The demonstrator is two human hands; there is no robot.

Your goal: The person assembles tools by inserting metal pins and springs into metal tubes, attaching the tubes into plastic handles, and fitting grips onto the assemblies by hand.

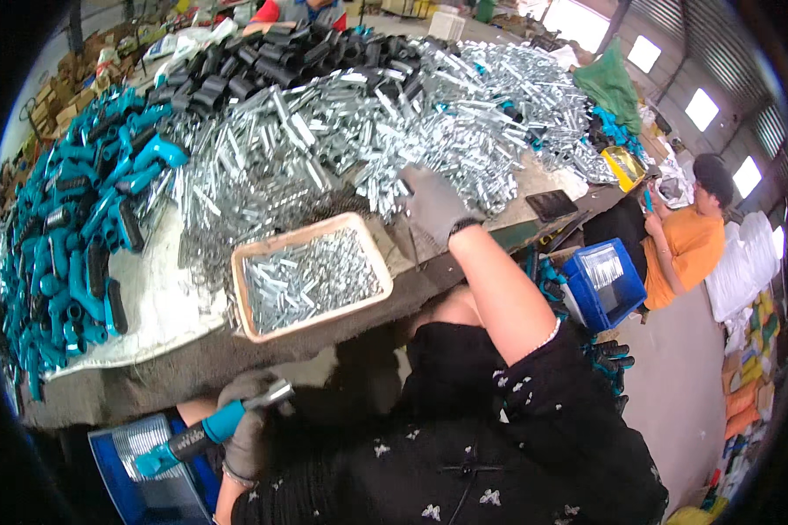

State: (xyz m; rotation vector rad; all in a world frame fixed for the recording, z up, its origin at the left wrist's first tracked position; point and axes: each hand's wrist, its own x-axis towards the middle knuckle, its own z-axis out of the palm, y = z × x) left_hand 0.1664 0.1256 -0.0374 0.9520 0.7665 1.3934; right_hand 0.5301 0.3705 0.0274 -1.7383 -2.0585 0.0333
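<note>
My left hand (249, 433), in a grey glove, is closed round a teal-and-black tool body (221, 423) below the table's front edge. A shiny metal piece (273, 395) sticks out of its upper right end. My right hand (435, 208), also gloved, reaches to the near edge of a big pile of silvery metal parts (451, 131). Its fingers are curled down against the parts, and what they pinch is hidden. A shallow pale tray (383, 293) of small metal pins stands on the table to the left of my right hand.
Teal tool housings (79, 227) are heaped on the left, black sleeves (245, 66) at the back. A dark phone (552, 206) lies right of my hand. Blue bins (617, 284) stand at right and lower left (114, 472). A co-worker in orange (687, 249) sits at right.
</note>
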